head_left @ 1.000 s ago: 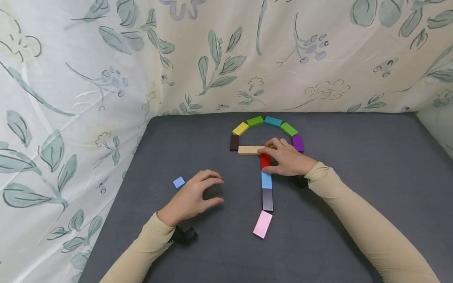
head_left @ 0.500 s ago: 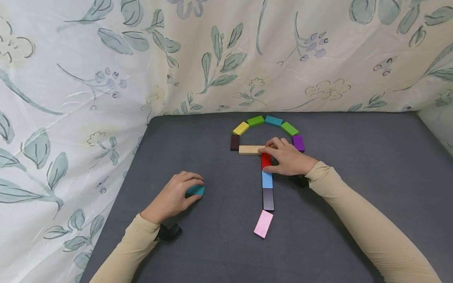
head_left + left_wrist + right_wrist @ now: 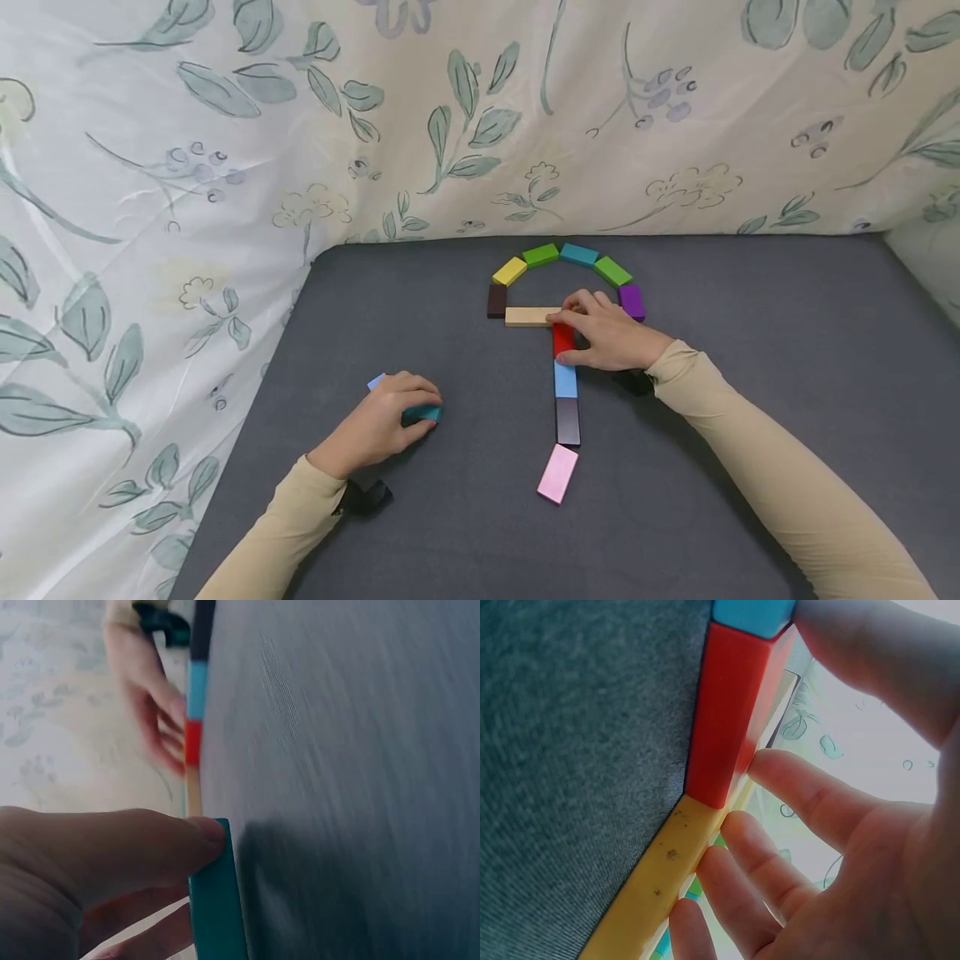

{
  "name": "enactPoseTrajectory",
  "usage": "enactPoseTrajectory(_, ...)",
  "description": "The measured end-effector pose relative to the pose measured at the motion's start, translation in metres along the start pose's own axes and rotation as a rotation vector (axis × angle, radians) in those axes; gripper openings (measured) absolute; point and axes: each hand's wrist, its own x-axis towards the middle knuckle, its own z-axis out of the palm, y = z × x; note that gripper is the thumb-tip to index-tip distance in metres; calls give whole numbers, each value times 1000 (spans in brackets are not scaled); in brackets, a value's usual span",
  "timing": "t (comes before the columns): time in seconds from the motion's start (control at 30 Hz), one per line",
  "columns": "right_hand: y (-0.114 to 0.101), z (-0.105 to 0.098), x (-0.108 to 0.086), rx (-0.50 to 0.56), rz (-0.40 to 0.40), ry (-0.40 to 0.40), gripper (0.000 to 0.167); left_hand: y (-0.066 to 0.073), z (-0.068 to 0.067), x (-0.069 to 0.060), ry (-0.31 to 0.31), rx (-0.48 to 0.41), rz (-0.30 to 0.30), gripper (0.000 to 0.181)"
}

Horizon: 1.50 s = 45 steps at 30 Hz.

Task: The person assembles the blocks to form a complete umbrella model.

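Note:
My left hand (image 3: 382,421) pinches a teal block (image 3: 217,900) between thumb and fingers, on the left part of the table. In the head view that block is partly covered by the fingers. Just behind the hand, a small periwinkle block (image 3: 376,381) peeks out. My right hand (image 3: 611,333) rests at a red block (image 3: 727,712). Its thumb lies by the joint with a light blue block (image 3: 566,380), and its other fingertips touch near a pale wooden plank (image 3: 528,317). The plank's right end is hidden under that hand.
An arch of coloured blocks, with a yellow block (image 3: 510,271) and a purple block (image 3: 632,302), curves above the plank. Below the light blue block lie a grey-violet block (image 3: 567,421) and a slanted pink block (image 3: 557,474). A floral cloth (image 3: 480,125) hangs behind the dark table (image 3: 712,517).
A second ago my left hand was spread with no block visible in it; since then it has drawn left and now grips the teal block. My right hand has stayed in place.

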Motion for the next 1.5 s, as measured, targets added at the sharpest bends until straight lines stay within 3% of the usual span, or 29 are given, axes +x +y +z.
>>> enactPoseTrajectory(0.37, -1, -1, -1, -5, 2, 4, 61, 53, 21, 9, -8, -147, 241, 19)
enactPoseTrajectory(0.57, 0, 0, 0, -2, 6, -5, 61, 69, 27, 14, -31, -158, 299, 18)
enactPoseTrajectory(1.0, 0, -3, 0, 4, 6, -8, 62, 82, 42, 21, -95, -113, 352, 16)
enactPoseTrajectory(1.5, -2, -2, -1, 16, 9, -9, 63, 83, 49, 16, -113, -137, 308, 21)
